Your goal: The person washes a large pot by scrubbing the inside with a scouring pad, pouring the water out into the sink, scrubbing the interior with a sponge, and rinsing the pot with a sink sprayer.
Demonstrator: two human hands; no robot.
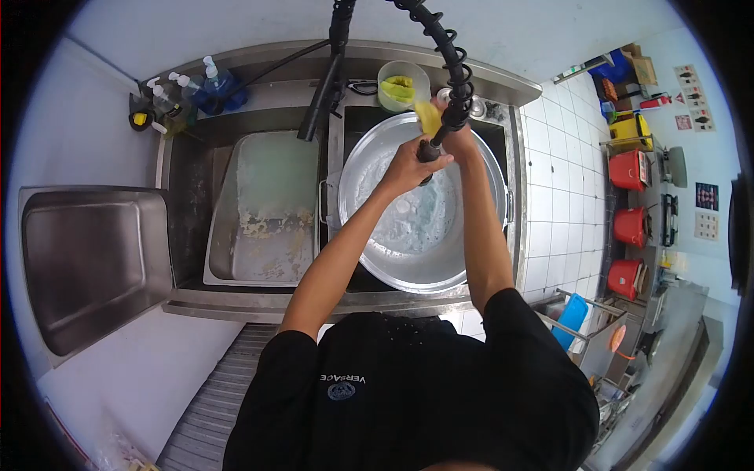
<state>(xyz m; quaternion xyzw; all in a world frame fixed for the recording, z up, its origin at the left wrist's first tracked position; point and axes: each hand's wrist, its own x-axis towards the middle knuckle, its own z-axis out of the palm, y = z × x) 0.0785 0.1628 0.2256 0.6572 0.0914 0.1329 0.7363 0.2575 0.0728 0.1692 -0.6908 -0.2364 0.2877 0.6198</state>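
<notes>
My left hand [412, 166] is wrapped around the black handle of a spray hose [428, 151] above a large, round metal basin [369, 259]. Clear water and some suds lie in the bottom of this basin. Partly hidden behind the hose, my right hand [461, 143] is at the basin's far side. A yellow sponge or cloth [428, 118] shows against its fingers, and they look closed on it. Just beyond stands a translucent tub [424, 78] with yellow-green pieces inside.
Left of the basin, a rectangular metal pan [224, 235] with cloudy water and food bits sits in the sink. Several pump bottles [224, 86] line the back left corner. Another steel pan [94, 267] is at far left. Red bins [626, 170] stand along the right wall.
</notes>
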